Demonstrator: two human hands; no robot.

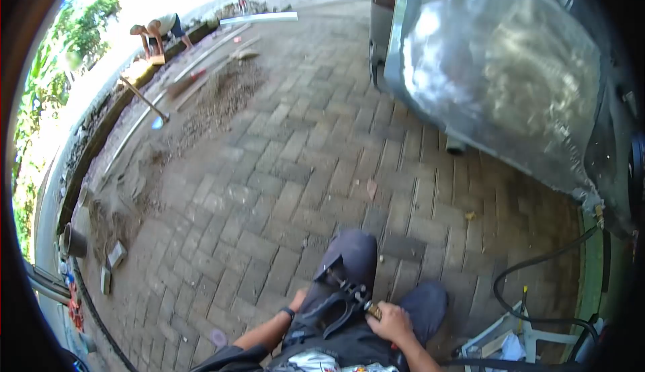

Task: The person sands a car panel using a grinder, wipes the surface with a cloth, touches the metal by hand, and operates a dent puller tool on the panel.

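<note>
My right hand is closed around the brass-coloured end of a dark gun-shaped tool, which lies across my lap. It has a looped black handle, a metal rod and a dark pointed tip resting over my left knee. My left hand, with a dark band on its wrist, is at the outer side of my left leg. Its fingers are mostly hidden or too small to make out. Dark trousers cover both my knees.
A vehicle with a clear plastic sheet stands at right. A black hose curves near a pale metal frame. Block paving spreads ahead. At left are sand, a long-handled tool, a bucket and a bending person.
</note>
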